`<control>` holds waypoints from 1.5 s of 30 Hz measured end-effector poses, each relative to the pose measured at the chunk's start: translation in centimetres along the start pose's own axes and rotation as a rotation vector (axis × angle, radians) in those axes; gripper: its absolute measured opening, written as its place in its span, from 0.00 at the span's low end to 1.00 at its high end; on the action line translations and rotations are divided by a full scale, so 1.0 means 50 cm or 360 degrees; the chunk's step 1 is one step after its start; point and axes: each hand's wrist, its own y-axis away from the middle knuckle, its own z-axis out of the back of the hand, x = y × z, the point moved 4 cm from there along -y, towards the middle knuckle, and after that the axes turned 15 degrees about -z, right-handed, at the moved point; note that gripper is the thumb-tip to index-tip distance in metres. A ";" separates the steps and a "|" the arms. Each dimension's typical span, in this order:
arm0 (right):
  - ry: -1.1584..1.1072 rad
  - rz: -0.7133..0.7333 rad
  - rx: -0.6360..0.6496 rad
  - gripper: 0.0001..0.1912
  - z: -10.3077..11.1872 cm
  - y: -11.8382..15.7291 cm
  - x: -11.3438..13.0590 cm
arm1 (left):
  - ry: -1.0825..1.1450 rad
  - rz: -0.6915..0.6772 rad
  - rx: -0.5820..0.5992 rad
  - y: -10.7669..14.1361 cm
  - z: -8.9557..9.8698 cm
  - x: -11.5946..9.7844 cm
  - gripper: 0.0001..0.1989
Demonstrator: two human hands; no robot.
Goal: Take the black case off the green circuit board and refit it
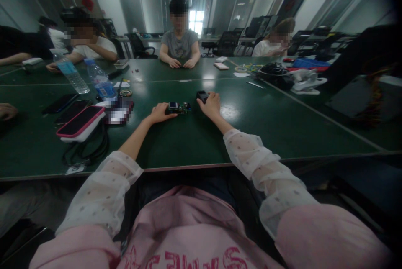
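On the green table (188, 143), my left hand (161, 114) grips the left end of a small circuit board (182, 108) that carries a little screen. To its right, my right hand (211, 105) has its fingers around a small black box-shaped device (202, 96) with what looks like a display on its face. A short gap separates the board from the device. Parts of both things are covered by my fingers.
Left of my arm lie a pink-rimmed phone (82, 121), darker phones and black cords (91, 147). Two water bottles (102, 83) stand behind them. At the right sit a white clamp-like object (309, 83), cables and a pen (255, 85). A person (179, 43) sits opposite.
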 end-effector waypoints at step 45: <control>-0.0621 0.0569 0.1171 0.30 -0.033 0.045 0.084 | 0.0072 0.0108 -0.0027 0.003 -0.006 0.009 0.44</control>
